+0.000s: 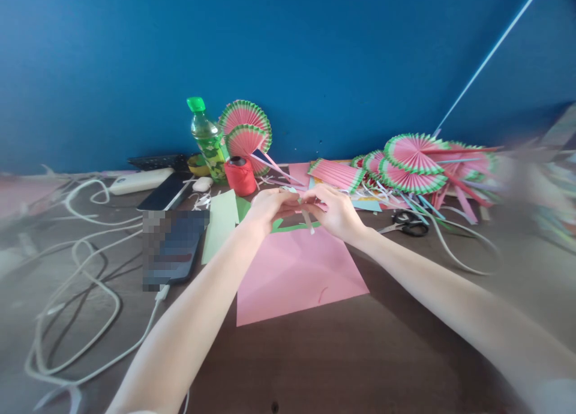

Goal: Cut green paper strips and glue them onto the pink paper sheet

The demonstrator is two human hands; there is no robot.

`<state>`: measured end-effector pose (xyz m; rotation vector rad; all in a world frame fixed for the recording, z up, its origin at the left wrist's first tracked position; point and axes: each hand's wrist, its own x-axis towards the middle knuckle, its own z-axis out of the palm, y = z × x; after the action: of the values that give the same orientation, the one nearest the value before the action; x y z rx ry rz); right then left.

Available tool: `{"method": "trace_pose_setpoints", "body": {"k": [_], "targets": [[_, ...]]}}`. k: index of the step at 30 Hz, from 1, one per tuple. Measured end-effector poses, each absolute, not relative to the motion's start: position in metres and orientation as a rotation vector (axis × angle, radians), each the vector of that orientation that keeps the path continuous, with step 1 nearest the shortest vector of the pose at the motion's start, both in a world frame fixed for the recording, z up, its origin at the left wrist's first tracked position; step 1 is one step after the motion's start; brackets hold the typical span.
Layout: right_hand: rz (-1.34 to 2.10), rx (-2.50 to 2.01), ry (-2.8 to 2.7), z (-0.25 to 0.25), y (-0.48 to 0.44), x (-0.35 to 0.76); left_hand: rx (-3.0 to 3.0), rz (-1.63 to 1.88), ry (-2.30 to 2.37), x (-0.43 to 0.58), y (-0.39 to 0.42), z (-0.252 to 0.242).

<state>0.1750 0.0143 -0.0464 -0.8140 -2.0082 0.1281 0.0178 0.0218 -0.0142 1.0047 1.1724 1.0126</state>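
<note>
Above a pink sheet of paper (297, 270) with a green edge, both hands meet with their fingertips close together. My right hand (332, 211) is closed, thumb and fingers pinching a narrow whitish strip (308, 222) that hangs down over the sheet. Its material, paper or tape, cannot be made out. The fingers of my left hand (271, 207) are also closed in a pinch at the upper end of this strip, partly hidden behind one another. A short thin reddish scrap (323, 294) lies on the sheet near its front edge.
Left are a phone (182, 246), looped white cables (96, 282) and pale green paper (220, 222). Behind stand a red spool (240, 176), a green-capped bottle (209, 141) and pleated watermelon-coloured fans (245, 123). More fans (414, 162), paper strips and black-handled scissors (410, 223) lie right. A blue wall (288, 54) closes the back.
</note>
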Motion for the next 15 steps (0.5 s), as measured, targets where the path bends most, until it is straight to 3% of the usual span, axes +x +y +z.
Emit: {"method": "trace_pose_setpoints", "body": {"k": [15], "targets": [[0.141,-0.823,-1.996,-0.0435,0.0123,0.1738,0.992,1.000,1.153,0.0173,0.0237,-0.0149]]}}
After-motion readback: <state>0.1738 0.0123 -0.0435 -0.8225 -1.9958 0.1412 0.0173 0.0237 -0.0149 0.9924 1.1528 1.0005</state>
